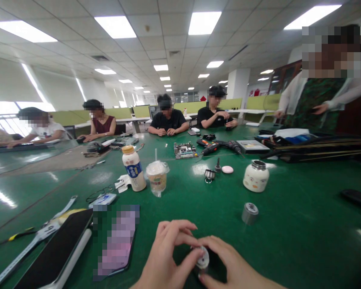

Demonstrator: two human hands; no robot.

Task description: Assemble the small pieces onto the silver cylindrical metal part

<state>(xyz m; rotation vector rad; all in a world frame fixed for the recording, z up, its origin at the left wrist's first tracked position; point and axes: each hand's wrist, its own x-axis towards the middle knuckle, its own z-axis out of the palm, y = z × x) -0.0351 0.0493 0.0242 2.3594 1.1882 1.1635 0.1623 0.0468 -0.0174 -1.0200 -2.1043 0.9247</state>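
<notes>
Close to the table's front edge, my left hand (173,253) and my right hand (231,261) are both closed on a small round lid part (203,257). Its top is whitish and disc-shaped with a dark spot, and my fingers hide much of its side. My left thumb presses on the top, while my right thumb and fingers grip around the edge. Ahead to the right stands a short silver metal cup (250,213). Behind it is a cream insulated bottle (256,177) with small printed pictures, its metal mouth uncovered.
A phone (118,241), a black-screened tablet (55,249) and a caliper (45,231) lie left. Further off are a milk bottle (134,168), a drink cup (158,176), a metal ring piece (209,175), a pink disc (228,169), a circuit board (185,151) and power drills (210,148). Several people surround the table.
</notes>
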